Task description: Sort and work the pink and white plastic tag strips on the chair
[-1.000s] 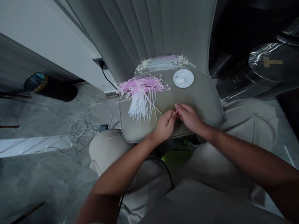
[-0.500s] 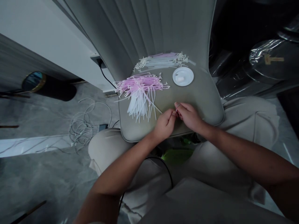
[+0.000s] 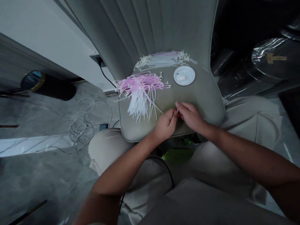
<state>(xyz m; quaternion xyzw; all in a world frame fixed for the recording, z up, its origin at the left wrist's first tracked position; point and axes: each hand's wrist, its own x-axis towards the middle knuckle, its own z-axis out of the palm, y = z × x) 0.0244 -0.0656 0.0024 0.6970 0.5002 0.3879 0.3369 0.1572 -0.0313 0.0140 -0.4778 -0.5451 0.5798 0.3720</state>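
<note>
Pink-white plastic ties (image 3: 142, 93) on seat (image 3: 201, 103) just beyond left hand (image 3: 166, 125), right hand (image 3: 190, 117)

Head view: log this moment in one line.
left hand: pinching white piece | right hand: same | pink-white plastic strips: on chair seat

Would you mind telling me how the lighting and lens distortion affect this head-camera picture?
In the head view, the wide lens curves the chair back and stretches the right forearm toward the edge; the light is dim overall, with glare on the plastic sheeting and a bright strip on the floor.
</note>
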